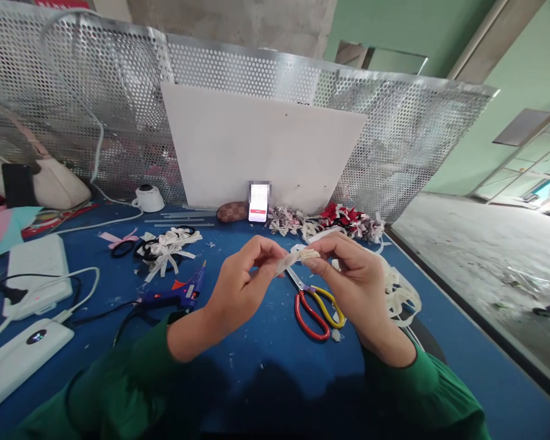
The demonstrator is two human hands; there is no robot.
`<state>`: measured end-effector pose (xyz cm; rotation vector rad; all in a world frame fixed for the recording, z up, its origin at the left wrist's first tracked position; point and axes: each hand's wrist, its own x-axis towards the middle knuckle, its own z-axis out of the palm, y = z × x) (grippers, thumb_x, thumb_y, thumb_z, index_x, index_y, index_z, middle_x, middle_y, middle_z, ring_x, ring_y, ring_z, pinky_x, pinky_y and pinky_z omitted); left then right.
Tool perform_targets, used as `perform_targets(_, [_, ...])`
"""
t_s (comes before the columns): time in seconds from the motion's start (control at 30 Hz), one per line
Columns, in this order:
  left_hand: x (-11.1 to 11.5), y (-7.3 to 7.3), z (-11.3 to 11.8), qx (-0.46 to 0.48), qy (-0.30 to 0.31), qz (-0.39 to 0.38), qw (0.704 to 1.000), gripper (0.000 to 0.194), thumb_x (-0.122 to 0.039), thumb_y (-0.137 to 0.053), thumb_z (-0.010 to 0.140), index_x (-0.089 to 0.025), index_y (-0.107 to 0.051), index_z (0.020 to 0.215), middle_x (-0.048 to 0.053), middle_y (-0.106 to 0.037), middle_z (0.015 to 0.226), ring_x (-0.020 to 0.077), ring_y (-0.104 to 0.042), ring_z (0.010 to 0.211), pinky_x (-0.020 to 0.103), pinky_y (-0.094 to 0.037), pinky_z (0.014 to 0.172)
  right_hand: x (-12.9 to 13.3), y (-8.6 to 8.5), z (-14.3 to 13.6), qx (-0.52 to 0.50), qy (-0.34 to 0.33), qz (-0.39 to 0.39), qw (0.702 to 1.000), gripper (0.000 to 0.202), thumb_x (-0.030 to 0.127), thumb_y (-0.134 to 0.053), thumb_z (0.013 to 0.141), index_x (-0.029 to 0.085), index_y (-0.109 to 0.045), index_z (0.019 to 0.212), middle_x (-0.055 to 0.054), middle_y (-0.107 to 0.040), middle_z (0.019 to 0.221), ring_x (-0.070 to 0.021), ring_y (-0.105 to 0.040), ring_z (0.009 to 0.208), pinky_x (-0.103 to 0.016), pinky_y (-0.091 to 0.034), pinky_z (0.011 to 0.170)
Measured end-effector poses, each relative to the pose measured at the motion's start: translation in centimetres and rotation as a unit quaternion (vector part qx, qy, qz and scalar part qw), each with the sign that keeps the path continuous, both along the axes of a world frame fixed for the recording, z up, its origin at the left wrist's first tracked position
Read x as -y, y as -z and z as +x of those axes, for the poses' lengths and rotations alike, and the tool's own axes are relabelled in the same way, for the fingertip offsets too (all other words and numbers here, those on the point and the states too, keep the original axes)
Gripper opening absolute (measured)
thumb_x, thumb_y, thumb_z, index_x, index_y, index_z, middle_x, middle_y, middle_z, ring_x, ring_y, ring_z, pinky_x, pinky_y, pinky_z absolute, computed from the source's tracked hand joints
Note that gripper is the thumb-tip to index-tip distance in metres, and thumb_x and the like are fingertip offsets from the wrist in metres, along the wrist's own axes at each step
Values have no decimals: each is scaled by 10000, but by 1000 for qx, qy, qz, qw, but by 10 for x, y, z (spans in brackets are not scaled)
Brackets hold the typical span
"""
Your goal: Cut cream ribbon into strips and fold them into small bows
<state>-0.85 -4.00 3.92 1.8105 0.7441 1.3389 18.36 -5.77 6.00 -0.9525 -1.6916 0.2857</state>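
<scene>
Between my two hands is a cream ribbon (286, 263), gathered into small folds towards its right end. My left hand (242, 275) pinches the flat, sheer left part between thumb and fingers. At the folded end, my right hand (352, 275) has thumb and fingertips closed on the bunched ribbon. Just below them lies a pair of scissors (312, 315) with one red and one yellow handle, its blade tips partly hidden under the ribbon and my fingers. A loose length of cream ribbon (401, 296) trails in loops beside my right wrist.
A blue glue gun (183, 293) lies left of my left hand, near white bows with black hair ties (167, 247). White power strip (36, 269) and power bank (25, 360) sit far left. A lit phone (258, 205) leans against the white board (266, 146), beside red-and-white ribbon bundles (343, 219).
</scene>
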Motion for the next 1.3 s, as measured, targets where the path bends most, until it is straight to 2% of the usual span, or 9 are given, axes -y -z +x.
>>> perform_targets(0.07, [1, 0, 0, -15, -1, 9, 1000, 116, -306, -561, 994, -210, -624, 1010, 25, -700, 962, 130, -679, 787, 245, -552, 710, 0, 0, -1, 3, 0, 3, 1000, 73, 164, -727, 882, 210, -711, 828, 20, -676, 776, -121, -590, 698, -270, -449, 621])
perform_targets(0.2, [2, 2, 1, -41, -47, 32, 998, 201, -341, -762, 852, -200, -639, 924, 18, -717, 908, 142, -666, 794, 239, -539, 708, 0, 0, -2, 5, -2, -2, 1000, 67, 179, -725, 886, 212, -712, 830, 18, -677, 779, -124, -585, 691, -277, -450, 621])
perform_targets(0.4, [-2, 1, 3, -27, -93, 22, 995, 178, -312, -712, 891, -191, -659, 772, 3, -714, 775, 109, -587, 651, 217, -465, 579, 0, 0, -1, 0, 2, -20, 1000, 64, 175, -715, 888, 209, -712, 834, 11, -667, 780, -132, -582, 687, -288, -459, 616])
perform_targets(0.63, [-2, -1, 4, 6, -115, -47, 992, 216, -316, -782, 816, -188, -642, 713, 2, -710, 738, 119, -612, 642, 220, -497, 577, 1, 0, -2, 6, -5, -10, 1000, 49, 178, -722, 884, 205, -717, 843, 8, -660, 774, -134, -585, 698, -289, -455, 623])
perform_targets(0.77, [-3, -2, 4, 10, -126, -48, 991, 158, -303, -809, 789, -198, -697, 831, -22, -686, 708, 111, -612, 617, 206, -500, 558, 1, -1, -3, 8, -8, -1, 1000, 56, 176, -721, 886, 212, -717, 844, 13, -649, 761, -131, -575, 696, -286, -451, 625])
perform_targets(0.87, [-3, -2, 2, -2, -110, -38, 993, 150, -286, -778, 823, -224, -762, 959, -7, -743, 786, 134, -669, 699, 227, -539, 627, 2, -1, -4, 6, -12, 0, 1000, 60, 179, -718, 889, 218, -716, 844, 14, -646, 758, -131, -571, 693, -287, -455, 623])
perform_targets(0.93, [-3, -3, 2, -23, -109, -26, 993, 75, -274, -741, 855, -225, -784, 892, 3, -763, 805, 147, -682, 727, 242, -546, 652, 3, -1, -4, 7, -19, -5, 1000, 59, 179, -716, 889, 221, -717, 848, 12, -646, 761, -133, -572, 695, -289, -465, 629])
perform_targets(1.1, [-1, -2, 3, -26, -118, -18, 992, 89, -207, -693, 849, -204, -769, 803, -2, -756, 744, 145, -667, 665, 244, -535, 612, 3, 1, -8, 28, -92, -36, 995, 31, 218, -729, 887, 222, -721, 857, 1, -662, 772, -141, -601, 686, -289, -486, 605])
perform_targets(1.3, [2, -2, 5, -1, -124, -34, 992, 85, -217, -699, 835, -196, -776, 806, -8, -734, 677, 135, -644, 604, 241, -532, 578, 2, 6, -13, 22, -46, 0, 999, 31, 199, -726, 894, 222, -728, 874, -4, -653, 781, -137, -597, 697, -286, -494, 620])
